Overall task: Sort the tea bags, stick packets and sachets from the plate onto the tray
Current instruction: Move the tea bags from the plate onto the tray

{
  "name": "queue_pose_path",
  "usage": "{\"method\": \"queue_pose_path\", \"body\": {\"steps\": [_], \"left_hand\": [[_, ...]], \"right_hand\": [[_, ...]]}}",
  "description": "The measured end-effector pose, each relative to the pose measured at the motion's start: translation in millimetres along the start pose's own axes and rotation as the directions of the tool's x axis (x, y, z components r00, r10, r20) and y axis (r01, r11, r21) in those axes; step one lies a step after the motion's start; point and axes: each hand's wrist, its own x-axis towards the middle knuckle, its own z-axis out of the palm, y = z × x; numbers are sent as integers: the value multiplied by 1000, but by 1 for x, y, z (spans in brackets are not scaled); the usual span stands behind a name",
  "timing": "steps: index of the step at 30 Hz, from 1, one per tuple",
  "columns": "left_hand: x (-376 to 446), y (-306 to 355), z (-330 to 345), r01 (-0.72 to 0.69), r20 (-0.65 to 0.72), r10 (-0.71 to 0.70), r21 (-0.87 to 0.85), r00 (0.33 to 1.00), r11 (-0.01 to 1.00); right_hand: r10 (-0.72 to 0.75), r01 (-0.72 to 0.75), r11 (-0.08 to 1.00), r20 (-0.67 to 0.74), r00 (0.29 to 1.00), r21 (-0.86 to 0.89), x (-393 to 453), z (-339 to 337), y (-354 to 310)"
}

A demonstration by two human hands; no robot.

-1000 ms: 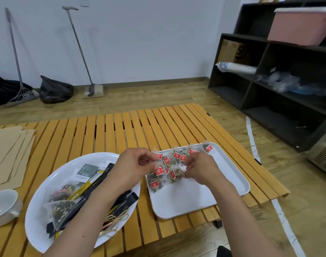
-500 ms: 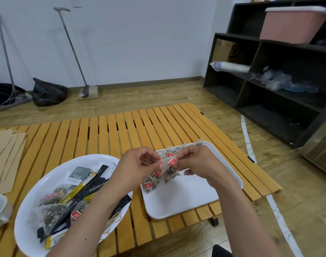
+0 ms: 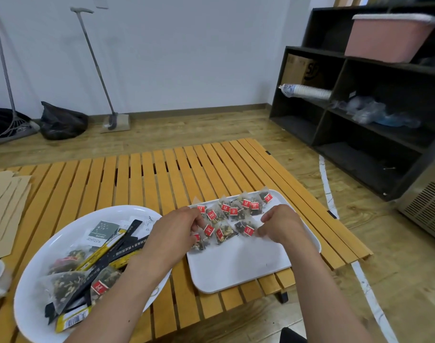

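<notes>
Small red tags on the clear tea bags (image 3: 246, 229) carry a white script word, apparently "Tea", too small to confirm; these lie on the white tray (image 3: 238, 266) between the left hand (image 3: 176, 231) and the right hand (image 3: 280, 224). One matching red tag (image 3: 99, 286) sits below the left forearm on the plate (image 3: 33, 280). A yellow packet (image 3: 71, 320) there shows a barcode. A dark green sachet (image 3: 102, 231) and black stick packets (image 3: 127, 251) left of the left hand bear white print, unreadable. A cardboard box (image 3: 303, 70) on the shelf far beyond the right hand shows large dark letters, possibly "SF".
</notes>
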Motion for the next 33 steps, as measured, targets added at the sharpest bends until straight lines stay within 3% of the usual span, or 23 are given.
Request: {"method": "queue_pose_path", "body": {"steps": [8, 16, 21, 25, 28, 33], "left_hand": [[0, -5, 4, -10, -14, 10, -28, 1000, 1000], [1, -9, 7, -14, -36, 13, -41, 999, 999], [0, -9, 5, -23, -38, 19, -127, 999, 992], [-7, -20, -11, -22, -70, 9, -183, 997, 983], [-15, -35, -31, 8, -109, -28, -173, 994, 985], [-35, -82, -66, 179, -179, -203, -142, 963, 974]], "right_hand": [[-148, 148, 986, -4, 989, 77, 11, 27, -4], [-234, 234, 972, 27, 972, 12, 18, 30, 0], [-240, 237, 971, -107, 965, -43, 13, 24, -3], [-395, 403, 915, -243, 886, -18, -9, 29, -24], [-538, 552, 832, -157, 828, 61, -32, 44, -46], [-682, 681, 732, 18, 731, 18, -56, 74, -71]]}}
